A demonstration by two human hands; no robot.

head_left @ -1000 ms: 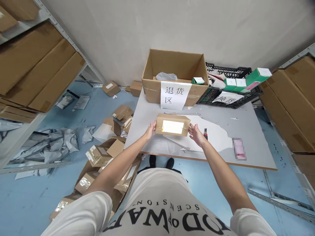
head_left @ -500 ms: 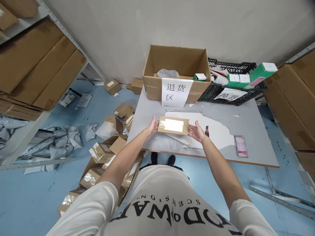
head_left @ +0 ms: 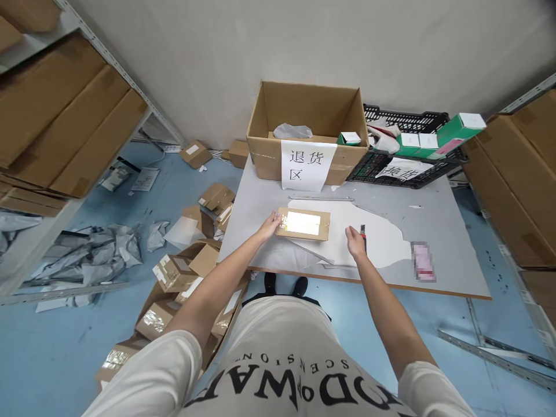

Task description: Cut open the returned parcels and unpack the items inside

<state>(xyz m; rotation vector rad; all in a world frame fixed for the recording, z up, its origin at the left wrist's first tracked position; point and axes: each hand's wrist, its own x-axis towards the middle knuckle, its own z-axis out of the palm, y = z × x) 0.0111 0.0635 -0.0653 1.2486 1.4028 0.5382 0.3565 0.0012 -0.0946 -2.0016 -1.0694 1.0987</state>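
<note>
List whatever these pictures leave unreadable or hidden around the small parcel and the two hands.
- Parcel label, head view: glare washes it out.
- Right hand, head view: whether it touches the dark tool is too small to tell.
- Pink item, head view: blurred.
- Large carton, head view: its front wall hides most contents.
- Left hand, head view: on the parcel's end.

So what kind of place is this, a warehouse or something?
Probably a parcel returns or packing area in a warehouse: metal shelving with flattened cartons, an open cardboard box bearing a paper sign on the table, and torn mailer bags and small boxes on the floor.
</note>
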